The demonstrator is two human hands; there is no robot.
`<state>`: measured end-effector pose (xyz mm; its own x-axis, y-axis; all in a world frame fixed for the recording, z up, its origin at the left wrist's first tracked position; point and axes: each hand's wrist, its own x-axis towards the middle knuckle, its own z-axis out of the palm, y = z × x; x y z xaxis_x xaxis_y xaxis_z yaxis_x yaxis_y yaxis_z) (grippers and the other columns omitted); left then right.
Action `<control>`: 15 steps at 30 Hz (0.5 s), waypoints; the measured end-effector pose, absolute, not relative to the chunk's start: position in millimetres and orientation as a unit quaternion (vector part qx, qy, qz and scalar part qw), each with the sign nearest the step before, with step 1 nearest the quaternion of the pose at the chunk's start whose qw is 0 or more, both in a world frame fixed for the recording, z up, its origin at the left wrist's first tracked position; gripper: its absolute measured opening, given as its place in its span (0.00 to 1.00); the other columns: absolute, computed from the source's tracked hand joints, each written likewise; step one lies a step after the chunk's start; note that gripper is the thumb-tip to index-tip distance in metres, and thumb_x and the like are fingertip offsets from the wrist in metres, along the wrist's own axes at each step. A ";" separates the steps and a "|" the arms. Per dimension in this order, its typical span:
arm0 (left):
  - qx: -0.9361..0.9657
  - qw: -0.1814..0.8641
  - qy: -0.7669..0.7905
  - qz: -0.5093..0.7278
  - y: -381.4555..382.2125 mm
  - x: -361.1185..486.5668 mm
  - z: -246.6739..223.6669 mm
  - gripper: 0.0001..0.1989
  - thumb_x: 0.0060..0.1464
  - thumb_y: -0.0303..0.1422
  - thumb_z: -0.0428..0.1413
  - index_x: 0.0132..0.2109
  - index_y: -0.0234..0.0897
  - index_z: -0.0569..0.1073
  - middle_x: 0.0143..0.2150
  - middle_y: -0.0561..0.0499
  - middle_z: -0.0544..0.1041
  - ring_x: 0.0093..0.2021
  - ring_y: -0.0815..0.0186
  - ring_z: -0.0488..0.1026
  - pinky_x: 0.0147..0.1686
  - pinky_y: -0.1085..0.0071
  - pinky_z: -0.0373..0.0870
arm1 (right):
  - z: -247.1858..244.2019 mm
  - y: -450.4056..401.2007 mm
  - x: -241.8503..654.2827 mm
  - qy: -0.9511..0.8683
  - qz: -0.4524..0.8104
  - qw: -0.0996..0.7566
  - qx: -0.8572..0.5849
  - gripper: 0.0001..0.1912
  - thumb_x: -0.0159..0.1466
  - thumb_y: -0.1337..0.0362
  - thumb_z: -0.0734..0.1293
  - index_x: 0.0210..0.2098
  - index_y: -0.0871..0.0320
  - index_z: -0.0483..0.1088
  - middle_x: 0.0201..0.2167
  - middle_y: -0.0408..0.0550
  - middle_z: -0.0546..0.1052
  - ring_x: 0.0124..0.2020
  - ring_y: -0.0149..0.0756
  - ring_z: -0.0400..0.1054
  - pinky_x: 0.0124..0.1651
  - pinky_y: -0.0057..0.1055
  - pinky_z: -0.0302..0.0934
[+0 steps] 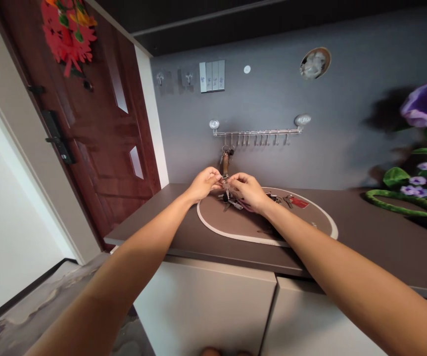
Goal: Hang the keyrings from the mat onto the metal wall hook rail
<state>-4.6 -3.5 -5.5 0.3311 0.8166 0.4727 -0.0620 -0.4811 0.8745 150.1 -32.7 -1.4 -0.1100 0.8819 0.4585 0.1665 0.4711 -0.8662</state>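
A bunch of keys [227,193] on a metal ring is between my two hands, just above the oval mat [213,225]. My left hand [206,183] pinches the key ring [225,177] from the left. From the right, the fingers of my right hand [248,190] close on the keys at the same ring. A brown strap [225,163] runs up from the ring to the first hooks of the wall-mounted hook rail [258,132], where another ring and a dark key hang. More keys [288,200] and a red card [300,202] lie on the mat, partly hidden by my right hand.
A brown countertop [354,232] carries the mat, above pale cabinet doors [206,301]. Purple artificial flowers [419,183] stand at the right. Light switches [212,76] and two clear hooks [188,79] are on the grey wall. A dark red door [98,118] is at the left.
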 end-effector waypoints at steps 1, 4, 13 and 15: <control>0.697 0.422 0.270 0.514 -2.6 -4.7 -5.8 0.08 0.52 0.34 0.52 0.34 0.33 0.61 0.28 0.54 0.70 0.29 0.74 0.70 0.36 0.70 0.69 | 0.3 -34.8 149.7 -0.655 0.347 0.541 -0.398 0.06 0.51 0.63 0.63 0.25 0.60 0.65 0.24 0.42 0.70 0.24 0.26 0.62 0.31 0.25 0.57; 0.705 0.392 0.258 0.531 -0.9 -5.1 -5.0 0.07 0.50 0.32 0.53 0.33 0.33 0.62 0.27 0.54 0.70 0.29 0.73 0.70 0.35 0.71 0.69 | 3.1 -36.9 150.1 -0.613 0.394 0.546 -0.414 0.04 0.49 0.65 0.63 0.25 0.60 0.65 0.22 0.41 0.69 0.23 0.25 0.61 0.29 0.24 0.57; 0.724 0.317 0.291 0.539 1.1 -8.7 -3.5 0.10 0.44 0.29 0.56 0.37 0.32 0.69 0.32 0.51 0.73 0.33 0.70 0.70 0.41 0.68 0.66 | 2.8 -28.9 157.2 -0.578 0.441 0.565 -0.391 0.09 0.47 0.63 0.68 0.25 0.60 0.65 0.21 0.40 0.68 0.21 0.23 0.60 0.28 0.25 0.58; 0.742 0.304 0.299 0.517 1.5 -8.5 -5.3 0.10 0.44 0.29 0.56 0.37 0.32 0.70 0.34 0.49 0.74 0.36 0.69 0.70 0.42 0.67 0.65 | 2.5 -28.1 158.6 -0.584 0.435 0.567 -0.385 0.11 0.47 0.61 0.69 0.25 0.60 0.65 0.23 0.41 0.69 0.22 0.23 0.60 0.29 0.24 0.58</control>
